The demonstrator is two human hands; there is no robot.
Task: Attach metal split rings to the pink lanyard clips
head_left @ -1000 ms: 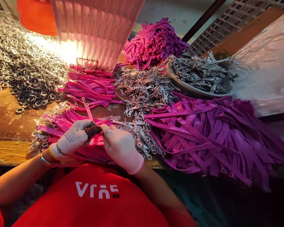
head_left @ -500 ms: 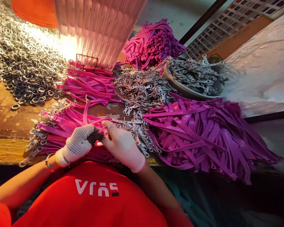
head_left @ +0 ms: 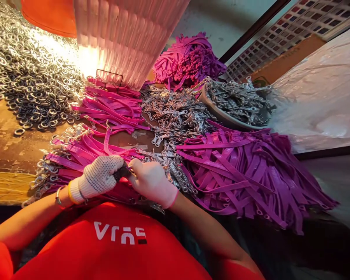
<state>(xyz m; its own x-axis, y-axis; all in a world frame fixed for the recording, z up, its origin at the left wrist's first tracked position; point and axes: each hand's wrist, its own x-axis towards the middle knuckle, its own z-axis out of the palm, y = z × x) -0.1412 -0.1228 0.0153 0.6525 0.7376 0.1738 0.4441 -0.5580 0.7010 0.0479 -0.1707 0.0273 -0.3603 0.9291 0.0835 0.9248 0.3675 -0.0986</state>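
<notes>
My left hand (head_left: pixel 100 175), in a dotted white knit glove, is closed in front of my chest. At its fingertips is a dark patch (head_left: pixel 121 172), either a wrap on the fingers or a small piece; I cannot tell which. My right hand (head_left: pixel 154 182), in a plain white glove, pinches right against it, its fingers curled. What lies between the fingertips is mostly hidden. Beneath both hands spreads a bundle of pink straps (head_left: pixel 72 149) with metal clasps (head_left: pixel 42 177) on their left ends. Some metal clasps (head_left: pixel 157 207) show just below my right hand.
Loose metal rings (head_left: pixel 41 89) heap at the left under an orange lamp (head_left: pixel 49 17). More pink straps (head_left: pixel 113 107) lie by a ribbed translucent panel (head_left: pixel 125 39). Metal clasps (head_left: pixel 177 112) pile mid-table; others fill a bowl (head_left: pixel 210 109). Purple straps (head_left: pixel 236 171) hang off the right edge.
My right hand has shifted slightly right and down, its index finger more curled. Clasps now show below it. The whole view has shifted slightly.
</notes>
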